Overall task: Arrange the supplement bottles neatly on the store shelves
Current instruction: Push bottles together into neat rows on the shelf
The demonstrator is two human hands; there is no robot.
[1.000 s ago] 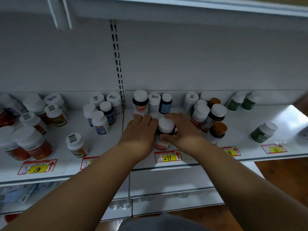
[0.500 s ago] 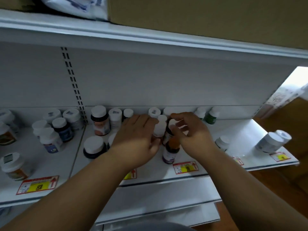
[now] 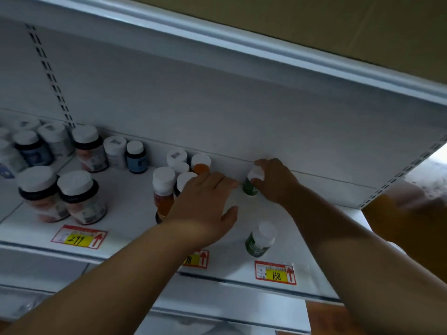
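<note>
Right hand (image 3: pixel 273 181) grips green bottle (image 3: pixel 250 186) — left hand (image 3: pixel 203 201) flat, open.

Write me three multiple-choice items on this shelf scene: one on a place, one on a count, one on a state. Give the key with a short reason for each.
1. Where does the free-standing green bottle with a white cap stand?
A. At the shelf's front, above the yellow price tag reading 168
B. Against the back wall
C. On the shelf above

2. How many green bottles show on the white metal shelf?
A. One
B. Two
C. Four

3. What is the right hand doing?
A. Lying flat on the shelf
B. Hanging off the shelf
C. Gripping a small green bottle with a white cap near the back wall

Key: 1 A, it stands near the front edge just behind that tag. 2 B, one stands free and one is in the right hand. 3 C, its fingers wrap the cap, while the left hand rests against the orange-bottle cluster.
</note>
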